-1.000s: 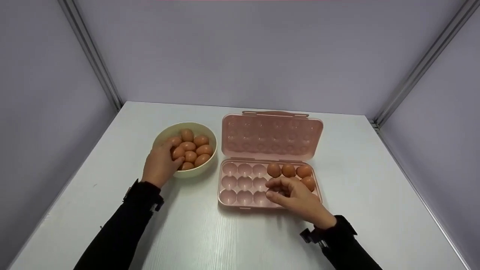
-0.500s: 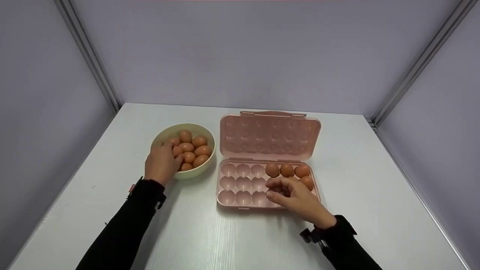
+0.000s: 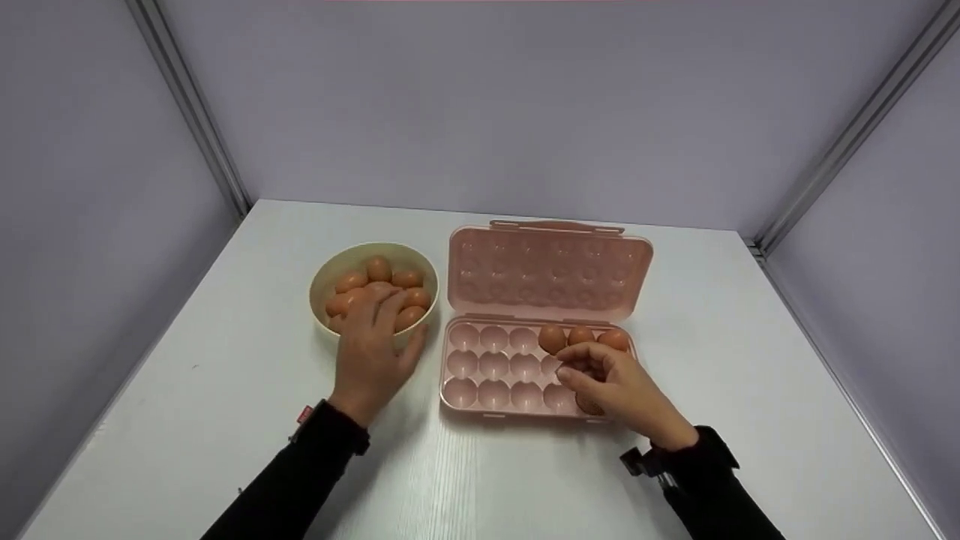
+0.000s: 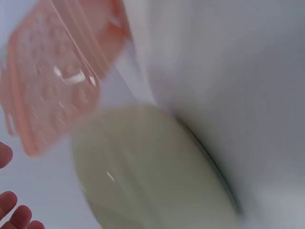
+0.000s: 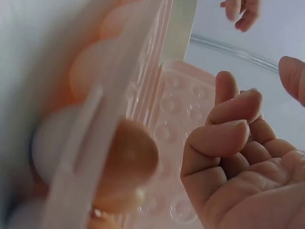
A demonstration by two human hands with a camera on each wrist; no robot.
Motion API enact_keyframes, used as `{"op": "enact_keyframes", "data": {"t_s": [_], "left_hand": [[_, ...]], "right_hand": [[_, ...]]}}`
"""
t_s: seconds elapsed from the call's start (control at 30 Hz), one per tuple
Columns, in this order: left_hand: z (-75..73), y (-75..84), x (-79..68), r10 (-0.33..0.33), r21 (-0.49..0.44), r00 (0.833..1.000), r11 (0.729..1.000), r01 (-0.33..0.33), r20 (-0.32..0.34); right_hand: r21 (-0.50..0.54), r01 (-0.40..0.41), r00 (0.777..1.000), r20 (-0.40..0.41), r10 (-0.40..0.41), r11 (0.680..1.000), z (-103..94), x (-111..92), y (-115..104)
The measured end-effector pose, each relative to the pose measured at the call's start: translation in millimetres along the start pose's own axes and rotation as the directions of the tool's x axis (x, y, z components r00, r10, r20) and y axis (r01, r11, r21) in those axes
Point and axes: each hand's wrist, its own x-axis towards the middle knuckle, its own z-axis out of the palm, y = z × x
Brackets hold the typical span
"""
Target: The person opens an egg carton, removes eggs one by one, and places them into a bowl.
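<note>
- Head view, change: the left hand (image 3: 371,356) has shifted from the left side of the bowl (image 3: 327,279) to its near side, fingers extended over the eggs (image 3: 379,268), thumb spread apart near the rim. No egg shows in its grasp, so I judge this a reach without a lift.
- Head view, change: the right hand (image 3: 628,391) has moved slightly rightward above the egg carton (image 3: 480,415), fingers loosely bent around nothing. A near-row egg now shows beneath it; the carton's load seems unaltered.
- Head view, count: one bowl, one carton, one raised lid (image 3: 551,274), one white table (image 3: 442,480). About nine eggs show in the bowl, some partly covered. The carton shows three in the far row, one in the near; others may hide under the right hand. Eleven cups (image 3: 493,393) show pink, one partly.
- Left wrist view: four separated fingertips, one bowl seen from outside; its eggs are out of sight.
- Right wrist view: curled fingers, nothing held. At least three eggs show beside the carton wall; blur prevents an exact count.
</note>
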Motion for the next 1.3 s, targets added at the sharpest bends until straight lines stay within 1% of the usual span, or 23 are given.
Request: {"op": "enact_keyframes", "data": {"t_s": [0.07,0.13,0.2,0.27,0.33,0.37,0.43,0.5,0.57,0.63,0.73,0.77,0.8,0.87,0.93,1.0,1.13,1.3], "left_hand": [[1.2,18.5,-6.0,0.025,-0.049,1.0,0.998,-0.026,-0.012],[1.6,35.2,-9.8,0.029,-0.092,0.999,0.995,-0.032,-0.038],[1.2,49.5,-11.2,0.028,-0.129,0.997,0.991,-0.037,-0.072],[1.6,60.2,-11.4,0.05,-0.157,0.993,0.985,-0.066,-0.106],[2.9,67.3,-12.0,0.094,-0.176,0.989,0.978,-0.114,-0.115],[3.8,69.2,-12.9,0.122,-0.18,0.986,0.974,-0.141,-0.109],[6.1,71.2,-16.5,0.165,-0.174,0.983,0.969,-0.176,-0.077],[8.7,71.5,-21.8,0.187,-0.166,0.982,0.968,-0.19,-0.032],[11.5,71.5,-27.1,0.196,-0.155,0.98,0.969,-0.192,0.011],[13.5,72.2,-31.2,0.2,-0.15,0.979,0.97,-0.19,0.049],[15.5,74.2,-34.8,0.212,-0.15,0.973,0.969,-0.197,0.089],[15.7,75.0,-35.7,0.213,-0.152,0.972,0.969,-0.196,0.101],[15.7,75.7,-36.7,0.213,-0.152,0.971,0.969,-0.195,0.11],[15.6,76.9,-38.6,0.214,-0.152,0.969,0.969,-0.194,0.124],[15.5,77.8,-40.7,0.21,-0.148,0.968,0.971,-0.19,0.136],[15.5,78.8,-42.4,0.205,-0.143,0.968,0.973,-0.184,0.148],[17.8,80.6,-42.7,0.2,-0.147,0.964,0.973,-0.175,0.176],[21.1,81.8,-40.9,0.22,-0.167,0.959,0.967,-0.19,0.179]], "right_hand": [[-0.022,-0.002,1.0,-0.027,0.002,1.0,-10.9,-0.1,-1.5],[-0.051,-0.011,0.998,-0.062,0.007,0.999,-22.1,1.0,-3.2],[-0.096,-0.018,0.995,-0.104,0.008,0.995,-32.0,3.9,-5.6],[-0.161,-0.029,0.989,-0.151,0.005,0.987,-39.0,8.5,-8.2],[-0.248,-0.033,0.982,-0.189,-0.015,0.968,-42.7,14.6,-10.8],[-0.3,-0.035,0.98,-0.199,-0.027,0.953,-42.9,18.9,-12.0],[-0.39,-0.032,0.979,-0.197,-0.049,0.92,-40.6,28.4,-13.6],[-0.477,-0.029,0.986,-0.16,-0.055,0.878,-34.6,39.4,-15.5],[-0.564,0.001,0.993,-0.096,-0.067,0.826,-26.0,50.5,-16.4],[-0.649,0.046,0.996,-0.028,-0.084,0.759,-16.3,60.4,-16.1],[-0.764,0.123,0.991,0.062,-0.118,0.634,-2.5,70.8,-13.3],[-0.789,0.14,0.989,0.085,-0.12,0.598,1.4,73.1,-11.6],[-0.808,0.15,0.988,0.1,-0.117,0.569,4.8,74.8,-10.2],[-0.832,0.162,0.986,0.123,-0.109,0.53,10.3,77.3,-7.2],[-0.842,0.168,0.985,0.129,-0.111,0.513,13.9,79.2,-4.2],[-0.841,0.161,0.986,0.117,-0.117,0.517,15.8,80.1,-1.8],[-0.836,0.153,0.984,0.083,-0.155,0.527,15.4,81.3,3.1],[-0.839,0.146,0.979,0.047,-0.198,0.524,13.4,81.6,6.8]]}}
